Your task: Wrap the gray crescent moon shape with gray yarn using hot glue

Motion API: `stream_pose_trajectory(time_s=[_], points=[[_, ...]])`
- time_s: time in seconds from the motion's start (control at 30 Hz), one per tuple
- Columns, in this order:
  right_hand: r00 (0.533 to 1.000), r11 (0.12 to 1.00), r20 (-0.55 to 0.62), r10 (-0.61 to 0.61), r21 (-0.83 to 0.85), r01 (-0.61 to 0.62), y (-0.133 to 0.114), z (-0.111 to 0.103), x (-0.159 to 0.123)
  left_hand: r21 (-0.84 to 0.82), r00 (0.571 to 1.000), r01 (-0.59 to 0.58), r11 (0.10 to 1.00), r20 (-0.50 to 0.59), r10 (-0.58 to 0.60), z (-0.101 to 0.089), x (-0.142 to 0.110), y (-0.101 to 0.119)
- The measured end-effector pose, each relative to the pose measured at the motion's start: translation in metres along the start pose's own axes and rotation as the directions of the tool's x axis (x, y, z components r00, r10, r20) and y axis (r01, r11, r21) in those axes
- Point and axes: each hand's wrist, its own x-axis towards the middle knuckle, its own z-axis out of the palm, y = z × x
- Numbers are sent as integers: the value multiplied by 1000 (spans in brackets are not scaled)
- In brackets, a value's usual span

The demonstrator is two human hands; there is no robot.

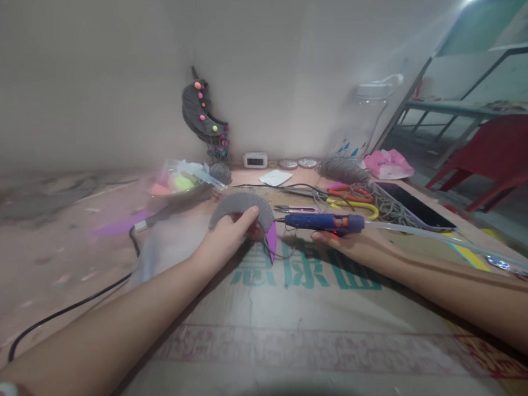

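Note:
My left hand [237,230] grips a grey yarn-wrapped crescent [242,201], thumb on top and the other fingers mostly hidden behind it. A bare purple tip [271,239] shows at the crescent's right end, with a loose strand of yarn beside it. In my right hand [335,242] is a blue glue gun [312,222], its nozzle pointing left, close to the purple tip. Whether the nozzle touches the tip I cannot tell. A long clear glue stick [404,230] runs out of the gun's back to the right.
Behind my hands lie snips [297,209], yellow-handled scissors [359,208], grey yarn [343,169] and a phone [414,205]. A bag of coloured pompoms [177,181] sits left. A decorated crescent [198,111] hangs on the wall above a small clock [255,160]. A black cable [68,309] crosses the left side.

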Motion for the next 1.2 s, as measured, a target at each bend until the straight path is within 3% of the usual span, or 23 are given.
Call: stream_pose_trajectory(time_s=[0.1, 0.47, 0.67, 0.77, 0.87, 1.0, 1.2], points=[[997, 996, -59, 51, -65, -54, 6, 0, -2, -8, 1000, 12, 1000, -14, -12, 0, 1, 0], [997, 996, -50, 66, -54, -69, -7, -10, 4, -22, 1000, -2, 1000, 13, 2, 1, 0, 3], [991, 970, 26, -132, 207, 124, -19, -28, 0, 9, 1000, -4, 1000, 5, 3, 0, 1, 0], [993, 963, -21, -119, 241, 120, -36, -37, 5, 6, 1000, -4, 1000, 4, 4, 0, 2, -1], [995, 992, -100, -29, 119, 41, -46, -48, 26, -4, 1000, 3, 1000, 7, -3, 1, 3, -1], [991, 997, -135, 21, -72, -31, -39, -56, 80, -21, 1000, -1, 1000, 16, 1, 2, 4, -2], [997, 986, -67, 48, -157, -58, 8, -28, 153, 6, 1000, 23, 1000, 5, -23, 3, 3, -5]])
